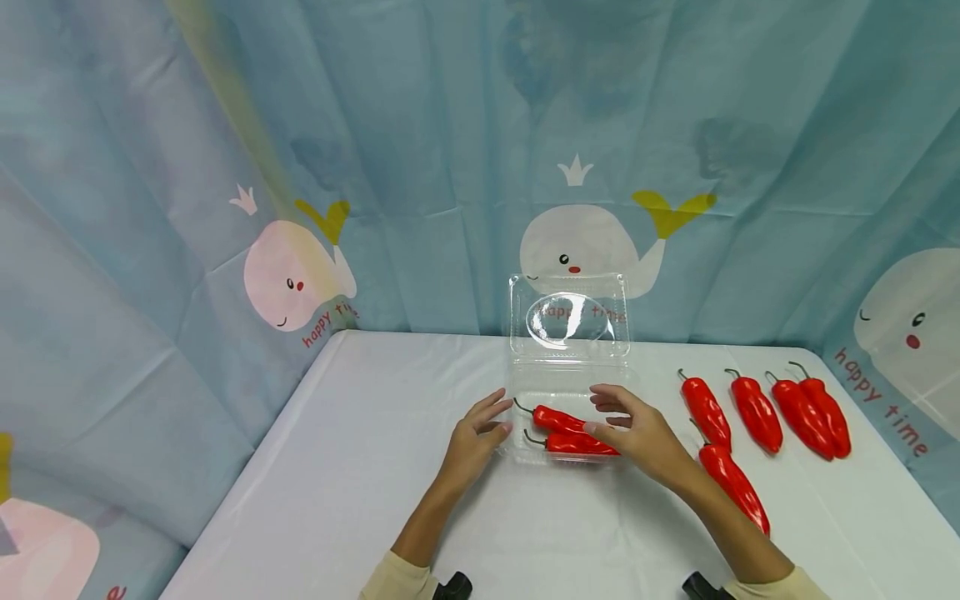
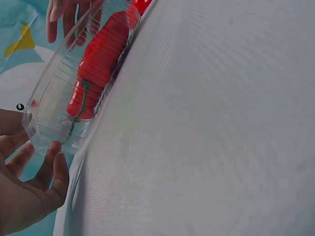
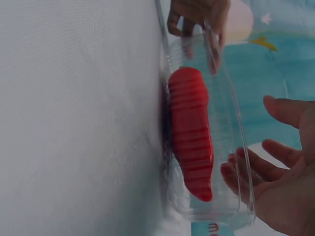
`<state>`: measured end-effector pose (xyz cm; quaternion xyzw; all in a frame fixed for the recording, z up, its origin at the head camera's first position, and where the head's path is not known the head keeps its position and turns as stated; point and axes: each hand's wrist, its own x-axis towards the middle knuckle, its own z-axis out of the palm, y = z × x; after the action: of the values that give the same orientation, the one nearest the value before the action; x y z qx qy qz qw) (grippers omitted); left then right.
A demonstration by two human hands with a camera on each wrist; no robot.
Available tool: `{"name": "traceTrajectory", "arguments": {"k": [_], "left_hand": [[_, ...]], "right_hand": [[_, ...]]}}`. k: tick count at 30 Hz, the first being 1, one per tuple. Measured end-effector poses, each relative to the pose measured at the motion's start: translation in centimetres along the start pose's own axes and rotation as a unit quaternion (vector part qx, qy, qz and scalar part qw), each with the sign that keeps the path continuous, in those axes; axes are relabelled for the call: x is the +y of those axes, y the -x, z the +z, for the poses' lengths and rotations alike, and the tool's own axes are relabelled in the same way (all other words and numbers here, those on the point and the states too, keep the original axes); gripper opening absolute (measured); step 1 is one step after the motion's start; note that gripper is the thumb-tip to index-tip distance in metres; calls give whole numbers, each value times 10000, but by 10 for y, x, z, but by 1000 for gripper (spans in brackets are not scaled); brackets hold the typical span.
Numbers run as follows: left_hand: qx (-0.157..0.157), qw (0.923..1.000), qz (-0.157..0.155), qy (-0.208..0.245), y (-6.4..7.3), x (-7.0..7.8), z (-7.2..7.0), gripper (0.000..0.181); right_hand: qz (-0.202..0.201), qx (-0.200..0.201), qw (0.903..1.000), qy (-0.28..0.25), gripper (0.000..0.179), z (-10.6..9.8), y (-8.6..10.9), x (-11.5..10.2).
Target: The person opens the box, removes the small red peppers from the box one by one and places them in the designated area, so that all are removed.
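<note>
A clear plastic clamshell box [image 1: 517,454] stands on the table, its lid [image 1: 570,321] raised at the back. Inside its base lie two glossy red peppers, a rear pepper [image 1: 558,419] and a front pepper [image 1: 577,444], dark stems pointing left. My left hand [image 1: 474,443] is at the box's left end with loosely bent fingers; in the left wrist view its fingertips [image 2: 55,147] are at the corner, and contact is hard to tell. Over the right end is my right hand [image 1: 637,433], fingers relaxed and apart; the right wrist view shows no pepper in it.
Several more red peppers [image 1: 753,412] lie on the white-covered table [image 1: 360,467] to the right; the nearest pepper [image 1: 735,487] is close beside the right forearm. A blue curtain [image 1: 420,167] with whale prints hangs behind the table's back edge.
</note>
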<state>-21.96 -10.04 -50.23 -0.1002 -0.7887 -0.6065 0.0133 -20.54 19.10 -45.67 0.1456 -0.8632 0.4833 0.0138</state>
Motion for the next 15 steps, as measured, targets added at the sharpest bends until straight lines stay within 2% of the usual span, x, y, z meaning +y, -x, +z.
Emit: {"name": "traceTrajectory", "arguments": {"k": [7,15], "left_hand": [[-20,10000,33,4,0,2,0,41],[3,10000,30,-24,1,2,0,40]], "right_hand": [[-10,-166,9998,-100,68,10,-9,1],[150,-366,9992,21,70,19,-21,2]]}}
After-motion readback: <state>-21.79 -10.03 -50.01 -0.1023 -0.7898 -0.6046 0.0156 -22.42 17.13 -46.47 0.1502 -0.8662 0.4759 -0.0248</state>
